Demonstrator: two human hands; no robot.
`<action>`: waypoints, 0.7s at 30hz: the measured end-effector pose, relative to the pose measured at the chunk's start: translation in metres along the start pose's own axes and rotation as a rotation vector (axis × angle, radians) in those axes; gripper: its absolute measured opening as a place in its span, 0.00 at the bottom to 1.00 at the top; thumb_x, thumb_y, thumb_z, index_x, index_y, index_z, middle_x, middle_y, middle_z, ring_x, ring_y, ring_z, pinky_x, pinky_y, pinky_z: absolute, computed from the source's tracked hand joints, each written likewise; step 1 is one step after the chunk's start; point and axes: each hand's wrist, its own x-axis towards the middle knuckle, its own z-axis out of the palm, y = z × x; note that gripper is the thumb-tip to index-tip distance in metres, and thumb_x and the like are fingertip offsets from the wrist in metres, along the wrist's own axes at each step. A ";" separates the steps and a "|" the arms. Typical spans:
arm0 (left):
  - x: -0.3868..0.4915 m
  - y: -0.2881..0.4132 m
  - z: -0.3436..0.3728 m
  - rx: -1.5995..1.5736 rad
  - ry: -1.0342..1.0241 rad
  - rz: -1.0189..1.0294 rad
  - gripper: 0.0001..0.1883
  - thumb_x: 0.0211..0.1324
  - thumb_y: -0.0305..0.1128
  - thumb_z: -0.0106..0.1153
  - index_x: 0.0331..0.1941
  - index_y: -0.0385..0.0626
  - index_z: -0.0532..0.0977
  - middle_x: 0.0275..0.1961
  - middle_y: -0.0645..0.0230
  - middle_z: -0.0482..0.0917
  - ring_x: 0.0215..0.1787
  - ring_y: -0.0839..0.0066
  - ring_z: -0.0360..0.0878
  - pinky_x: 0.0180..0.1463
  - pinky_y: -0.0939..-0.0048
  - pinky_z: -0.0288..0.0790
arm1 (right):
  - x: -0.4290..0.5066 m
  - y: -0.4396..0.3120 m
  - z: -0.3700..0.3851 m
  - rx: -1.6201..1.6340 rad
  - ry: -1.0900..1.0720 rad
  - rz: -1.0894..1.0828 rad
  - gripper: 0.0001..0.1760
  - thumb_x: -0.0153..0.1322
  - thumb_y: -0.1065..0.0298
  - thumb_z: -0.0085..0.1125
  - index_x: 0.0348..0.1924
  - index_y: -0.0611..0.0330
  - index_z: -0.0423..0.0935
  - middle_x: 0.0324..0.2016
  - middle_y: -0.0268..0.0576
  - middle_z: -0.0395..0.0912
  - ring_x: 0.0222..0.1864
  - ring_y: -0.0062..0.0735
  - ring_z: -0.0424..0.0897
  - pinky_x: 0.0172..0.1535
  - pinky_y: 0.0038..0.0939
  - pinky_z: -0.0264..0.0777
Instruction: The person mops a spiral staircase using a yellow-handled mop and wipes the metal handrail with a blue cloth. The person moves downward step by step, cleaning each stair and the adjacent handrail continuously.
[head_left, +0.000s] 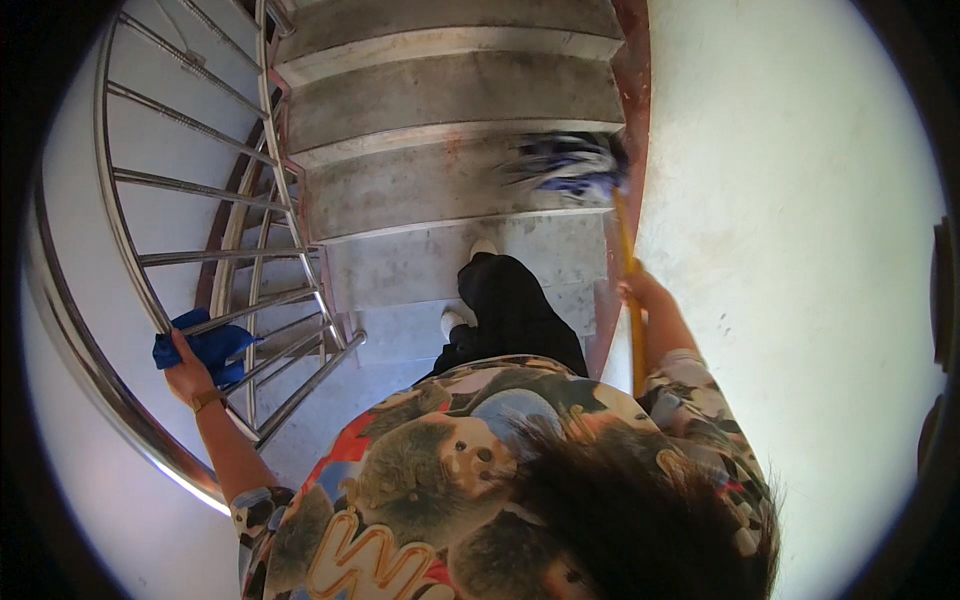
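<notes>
My left hand (187, 369) presses a blue cloth (217, 349) around the metal stair railing (124, 225) at the left. On the other side, my right hand (643, 289) grips the yellow handle of a mop (622, 221) beside the wall. The mop's head (574, 165), of dark, white and blue strips, lies blurred on a stair tread (405, 187) near the right edge. The lower end of the handle passes behind my sleeve.
Concrete steps (450, 86) run towards the top of the view. A reddish-brown skirting (637, 97) borders them beside a pale wall (765, 225). My shoes stand on steps below the mop's head. Metal bars fill the railing at the left.
</notes>
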 end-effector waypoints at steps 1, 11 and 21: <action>0.003 0.002 0.002 0.027 -0.026 -0.091 0.21 0.64 0.53 0.47 0.39 0.49 0.80 0.37 0.59 0.83 0.37 0.57 0.81 0.39 0.57 0.72 | -0.006 0.017 -0.020 0.005 0.065 0.001 0.46 0.60 0.81 0.51 0.69 0.45 0.47 0.21 0.46 0.72 0.15 0.35 0.71 0.18 0.42 0.69; 0.033 0.001 -0.010 0.075 0.032 0.027 0.24 0.63 0.55 0.48 0.41 0.46 0.79 0.39 0.56 0.82 0.38 0.56 0.80 0.39 0.59 0.72 | -0.028 -0.016 -0.063 -0.142 0.011 0.081 0.43 0.59 0.80 0.52 0.64 0.45 0.45 0.22 0.46 0.67 0.17 0.35 0.70 0.18 0.41 0.70; 0.060 -0.017 -0.043 0.125 0.103 -0.121 0.28 0.61 0.57 0.51 0.45 0.41 0.79 0.44 0.53 0.82 0.43 0.59 0.81 0.45 0.63 0.74 | -0.112 -0.061 -0.065 -0.339 0.024 0.256 0.45 0.61 0.78 0.52 0.68 0.49 0.43 0.30 0.47 0.70 0.24 0.34 0.74 0.26 0.40 0.76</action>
